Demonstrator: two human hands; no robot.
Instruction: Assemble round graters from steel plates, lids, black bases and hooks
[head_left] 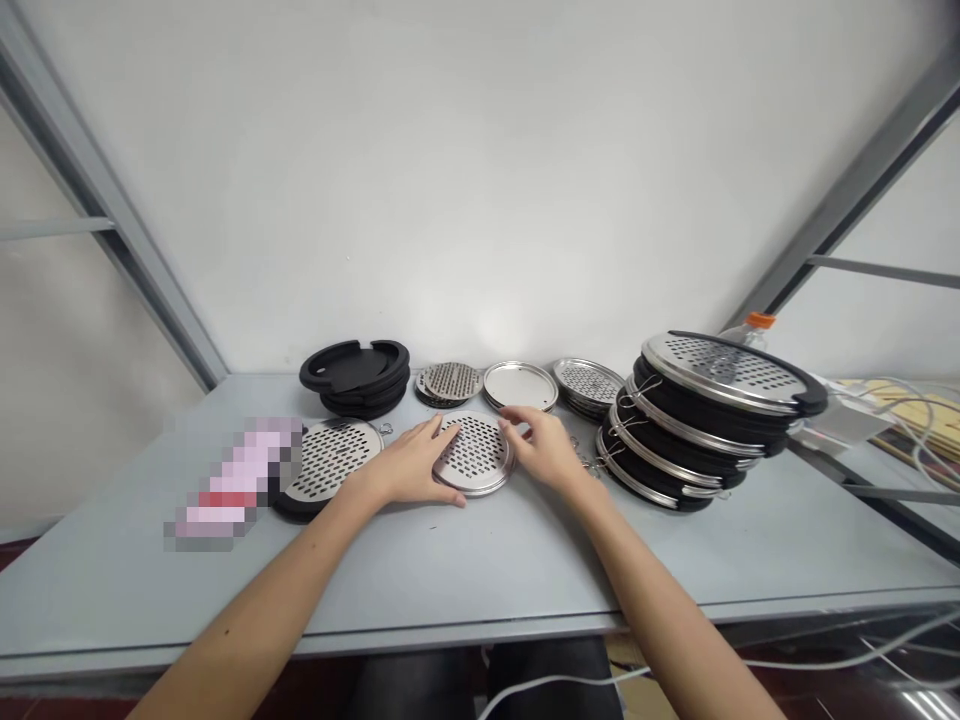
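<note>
A round metal disc with slotted holes (474, 455) lies flat on the grey table in front of me. My left hand (416, 462) rests at its left edge, fingers spread, thumb low and fingertips on the upper rim. At the upper right edge, my right hand (544, 447) touches the disc with bent fingers, thumb and forefinger apart. Left of my left hand lies a perforated disc in a black ring (337, 458), partly covered by that hand. Small wire clips (592, 466) lie just right of my right hand.
Behind stand black rings (356, 375), a patterned disc stack (450, 382), plain metal rings (519, 385) and mesh discs (589, 385). A tall leaning stack (690, 430) stands right, before an orange-capped bottle (754, 330). A pixelated pink item (240, 475) lies left.
</note>
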